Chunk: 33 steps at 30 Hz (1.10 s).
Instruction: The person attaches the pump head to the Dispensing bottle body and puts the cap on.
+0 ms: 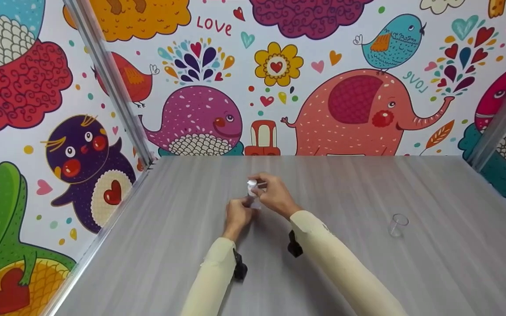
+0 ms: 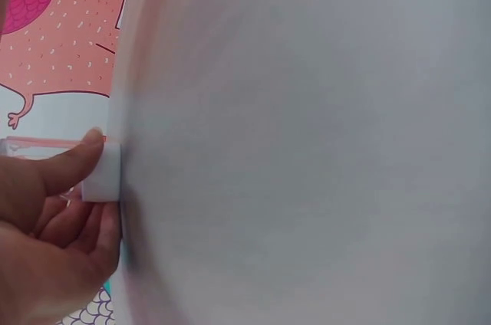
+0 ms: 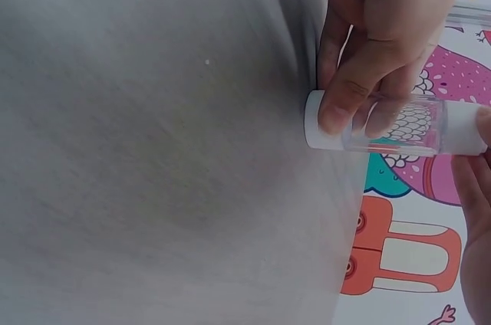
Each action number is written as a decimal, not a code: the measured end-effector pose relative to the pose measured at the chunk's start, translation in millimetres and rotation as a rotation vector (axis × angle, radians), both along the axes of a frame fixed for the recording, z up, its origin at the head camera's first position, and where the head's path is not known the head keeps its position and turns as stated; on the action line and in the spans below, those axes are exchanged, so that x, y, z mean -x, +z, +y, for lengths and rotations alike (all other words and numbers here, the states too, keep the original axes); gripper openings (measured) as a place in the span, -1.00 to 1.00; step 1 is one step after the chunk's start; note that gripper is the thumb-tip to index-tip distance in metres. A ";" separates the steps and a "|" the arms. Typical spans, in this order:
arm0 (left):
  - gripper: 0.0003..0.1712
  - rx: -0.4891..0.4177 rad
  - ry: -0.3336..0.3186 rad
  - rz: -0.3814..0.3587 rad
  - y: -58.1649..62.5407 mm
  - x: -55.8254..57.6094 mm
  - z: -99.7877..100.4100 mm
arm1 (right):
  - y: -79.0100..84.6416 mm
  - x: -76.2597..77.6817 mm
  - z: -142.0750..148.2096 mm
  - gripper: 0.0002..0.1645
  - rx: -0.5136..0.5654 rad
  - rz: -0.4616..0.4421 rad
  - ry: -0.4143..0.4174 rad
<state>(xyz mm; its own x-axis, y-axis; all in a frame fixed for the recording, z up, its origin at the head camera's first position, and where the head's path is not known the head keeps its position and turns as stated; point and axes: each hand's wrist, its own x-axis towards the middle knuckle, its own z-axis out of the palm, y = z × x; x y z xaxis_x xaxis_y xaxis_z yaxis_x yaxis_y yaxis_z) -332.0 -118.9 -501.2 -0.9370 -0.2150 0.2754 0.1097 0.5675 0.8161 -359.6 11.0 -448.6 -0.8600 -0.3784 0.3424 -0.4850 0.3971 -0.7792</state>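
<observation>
A clear cylindrical bottle [image 3: 420,122] with a white base [image 2: 102,175] and a white top [image 1: 252,182] stands upright on the table. My left hand [image 1: 238,215] pinches it low down, thumb on one side of the white base and fingers on the other. From above, my right hand [image 1: 275,195] grips the white top between thumb and fingers. In the right wrist view, the right hand [image 3: 477,210] shows only at the right edge. The left hand [image 2: 57,225] hides part of the clear wall.
A clear open-mouthed plastic cup [image 1: 398,226] stands on the right side of the grey wood-grain table [image 1: 182,193]. Cartoon-printed walls [image 1: 275,101] rise behind and at both sides, with metal posts [image 1: 114,87] at the corners.
</observation>
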 end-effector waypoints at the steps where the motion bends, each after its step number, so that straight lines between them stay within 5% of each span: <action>1: -0.81 -0.002 0.000 -0.004 0.3 -0.1 0.1 | -0.1 0.4 0.1 -0.60 0.002 0.000 -0.002; 33: -0.85 -0.015 0.012 -0.038 0.8 1.1 1.0 | -0.1 -0.9 0.7 -0.53 -0.006 0.013 0.041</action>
